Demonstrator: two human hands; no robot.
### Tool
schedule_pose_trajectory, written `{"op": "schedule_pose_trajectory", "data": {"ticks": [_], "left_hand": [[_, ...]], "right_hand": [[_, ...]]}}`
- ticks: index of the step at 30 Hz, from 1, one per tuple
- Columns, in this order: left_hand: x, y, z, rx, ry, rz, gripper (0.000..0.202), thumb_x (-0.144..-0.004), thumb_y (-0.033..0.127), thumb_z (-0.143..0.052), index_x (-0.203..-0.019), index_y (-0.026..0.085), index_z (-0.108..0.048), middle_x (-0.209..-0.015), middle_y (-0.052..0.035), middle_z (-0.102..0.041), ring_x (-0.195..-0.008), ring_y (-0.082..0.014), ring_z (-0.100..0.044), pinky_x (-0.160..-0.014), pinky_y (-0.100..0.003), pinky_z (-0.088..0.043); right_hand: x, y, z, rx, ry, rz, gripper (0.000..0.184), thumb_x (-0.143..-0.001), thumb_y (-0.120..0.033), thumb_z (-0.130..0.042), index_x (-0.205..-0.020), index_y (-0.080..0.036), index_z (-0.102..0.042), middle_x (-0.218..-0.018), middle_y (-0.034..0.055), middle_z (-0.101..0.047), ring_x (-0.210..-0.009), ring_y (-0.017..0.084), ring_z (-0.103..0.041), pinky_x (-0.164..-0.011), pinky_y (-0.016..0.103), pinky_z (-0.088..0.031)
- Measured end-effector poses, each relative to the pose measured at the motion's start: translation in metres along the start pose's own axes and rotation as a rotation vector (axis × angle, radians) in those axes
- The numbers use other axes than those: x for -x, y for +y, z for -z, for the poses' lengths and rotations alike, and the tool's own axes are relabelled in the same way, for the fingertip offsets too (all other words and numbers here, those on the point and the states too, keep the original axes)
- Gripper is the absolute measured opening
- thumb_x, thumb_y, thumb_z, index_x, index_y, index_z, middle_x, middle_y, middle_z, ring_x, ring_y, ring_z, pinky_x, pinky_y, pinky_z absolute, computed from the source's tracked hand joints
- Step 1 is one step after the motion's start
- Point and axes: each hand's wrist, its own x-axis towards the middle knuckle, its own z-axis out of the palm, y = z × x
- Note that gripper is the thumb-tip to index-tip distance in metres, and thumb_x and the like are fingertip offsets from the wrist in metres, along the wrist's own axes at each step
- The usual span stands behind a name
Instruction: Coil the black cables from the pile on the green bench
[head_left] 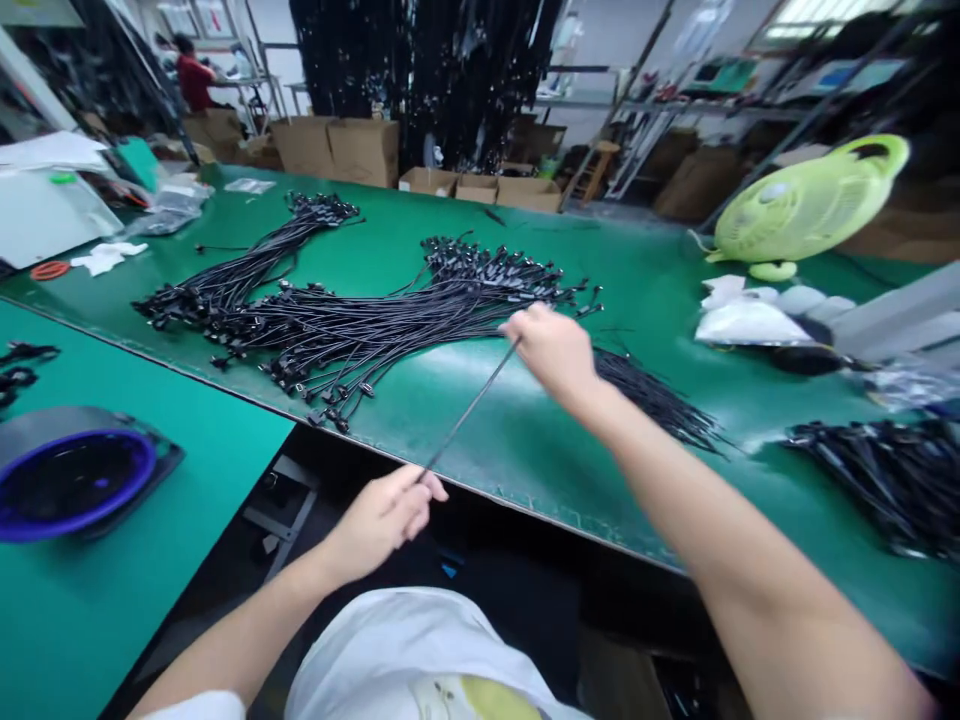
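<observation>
Your left hand (pixel 382 522) pinches a black cable (pixel 471 405) near its low end; your right hand (pixel 550 350) pinches it higher, holding it straight over the green mat (pixel 487 470). A fanned pile (pixel 390 315) lies ahead, a smaller bunch (pixel 652 398) beside your right hand, a bundle (pixel 877 485) far right.

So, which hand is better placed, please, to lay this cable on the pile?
Probably the right hand: it holds the cable's upper end over the mat, beside the pile, while the left hand is back past the edge.
</observation>
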Motion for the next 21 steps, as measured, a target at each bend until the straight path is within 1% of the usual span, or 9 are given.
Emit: {"op": "schedule_pose_trajectory", "data": {"ticks": [2, 4, 6, 9, 11, 13, 15, 18, 21], "left_hand": [[0.007, 0.001, 0.022, 0.121, 0.091, 0.01, 0.026, -0.091, 0.046, -0.052, -0.085, 0.023, -0.061, -0.048, 0.0074, -0.036, -0.04, -0.0079, -0.028, -0.044, -0.023, -0.022], [0.013, 0.005, 0.04, 0.264, 0.155, 0.002, 0.027, -0.088, 0.047, -0.057, -0.076, 0.023, -0.061, -0.046, 0.008, -0.031, -0.038, -0.0072, -0.021, -0.043, -0.023, -0.017], [0.018, 0.012, 0.054, 0.363, 0.183, -0.048, 0.028, -0.085, 0.048, -0.061, -0.07, 0.024, -0.061, -0.043, 0.0082, -0.026, -0.036, -0.0068, -0.016, -0.041, -0.023, -0.015], [0.027, 0.023, 0.071, 0.381, 0.22, -0.2, 0.026, -0.085, 0.046, -0.062, -0.067, 0.027, -0.064, -0.04, 0.008, -0.021, -0.033, -0.0069, -0.011, -0.037, -0.023, -0.014], [0.035, 0.028, 0.081, 0.337, 0.227, -0.306, 0.024, -0.087, 0.045, -0.061, -0.071, 0.028, -0.067, -0.041, 0.007, -0.024, -0.033, -0.0072, -0.013, -0.034, -0.023, -0.014], [0.043, 0.029, 0.09, 0.287, 0.202, -0.374, 0.024, -0.089, 0.043, -0.058, -0.078, 0.025, -0.07, -0.043, 0.0061, -0.028, -0.033, -0.0071, -0.017, -0.033, -0.022, -0.014], [0.053, 0.028, 0.096, 0.278, 0.168, -0.395, 0.027, -0.093, 0.04, -0.054, -0.084, 0.021, -0.07, -0.045, 0.0066, -0.027, -0.034, -0.0063, -0.017, -0.032, -0.022, -0.014], [0.064, 0.024, 0.099, 0.366, 0.114, -0.407, 0.027, -0.096, 0.035, -0.05, -0.086, 0.016, -0.067, -0.045, 0.0088, -0.022, -0.032, -0.0039, -0.014, -0.032, -0.02, -0.014], [0.066, 0.025, 0.1, 0.488, 0.137, -0.457, 0.023, -0.093, 0.033, -0.055, -0.082, 0.016, -0.065, -0.047, 0.0085, -0.028, -0.031, -0.0023, -0.02, -0.031, -0.017, -0.018]], "right_hand": [[-0.001, 0.043, -0.002, -0.047, -0.017, -0.078, 0.032, -0.095, -0.035, -0.04, -0.085, -0.017, -0.064, -0.102, 0.0114, -0.061, -0.084, 0.02, -0.053, -0.069, 0.029, -0.035], [0.0, 0.062, 0.001, -0.155, -0.011, -0.038, 0.03, -0.095, -0.034, -0.04, -0.088, -0.017, -0.064, -0.117, 0.0126, -0.058, -0.095, 0.023, -0.054, -0.077, 0.033, -0.039], [0.003, 0.052, 0.007, -0.335, 0.046, 0.005, 0.028, -0.095, -0.031, -0.038, -0.091, -0.018, -0.062, -0.117, 0.012, -0.059, -0.099, 0.022, -0.055, -0.083, 0.035, -0.041], [0.005, 0.008, 0.011, -0.615, 0.096, 0.115, 0.026, -0.097, -0.027, -0.035, -0.095, -0.02, -0.06, -0.107, 0.0093, -0.061, -0.099, 0.019, -0.057, -0.087, 0.033, -0.044], [0.0, -0.013, 0.004, -0.692, -0.038, 0.304, 0.025, -0.097, -0.026, -0.037, -0.095, -0.02, -0.061, -0.104, 0.0076, -0.062, -0.094, 0.017, -0.057, -0.083, 0.029, -0.045], [-0.01, -0.012, -0.012, -0.669, -0.212, 0.422, 0.023, -0.096, -0.027, -0.041, -0.091, -0.019, -0.063, -0.096, 0.0059, -0.063, -0.085, 0.015, -0.057, -0.077, 0.027, -0.045], [-0.023, 0.004, -0.028, -0.601, -0.22, 0.296, 0.022, -0.094, -0.028, -0.045, -0.087, -0.018, -0.064, -0.088, 0.0053, -0.063, -0.08, 0.016, -0.056, -0.075, 0.028, -0.045], [-0.035, 0.025, -0.039, -0.588, -0.035, -0.016, 0.025, -0.094, -0.031, -0.047, -0.083, -0.015, -0.064, -0.087, 0.0073, -0.063, -0.085, 0.019, -0.057, -0.081, 0.034, -0.045], [-0.037, 0.014, -0.023, -0.856, -0.056, 0.101, 0.03, -0.096, -0.038, -0.046, -0.089, -0.016, -0.065, -0.091, 0.0059, -0.066, -0.088, 0.017, -0.061, -0.084, 0.034, -0.048]]}}
